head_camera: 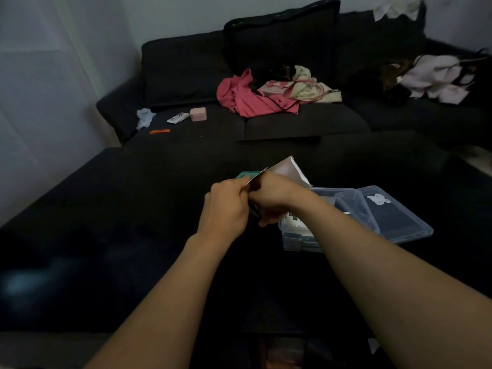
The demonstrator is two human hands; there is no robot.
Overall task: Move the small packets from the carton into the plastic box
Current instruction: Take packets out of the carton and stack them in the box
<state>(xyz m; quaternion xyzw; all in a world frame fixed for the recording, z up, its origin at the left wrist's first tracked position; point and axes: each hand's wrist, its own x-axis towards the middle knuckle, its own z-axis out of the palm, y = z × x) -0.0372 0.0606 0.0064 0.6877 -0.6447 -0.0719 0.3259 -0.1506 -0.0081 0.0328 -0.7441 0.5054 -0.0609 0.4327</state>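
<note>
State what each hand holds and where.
Both hands, left hand and right hand, grip the opened white-and-teal cardboard carton at its near lower edge.

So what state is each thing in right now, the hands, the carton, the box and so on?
Left hand: closed on the carton's flap.
Right hand: gripping the carton.
Carton: open, held tilted above the table.
Plastic box: open, packets inside.
Lid: off, lying beside the box.
Pink cloth: crumpled on the sofa.
</note>
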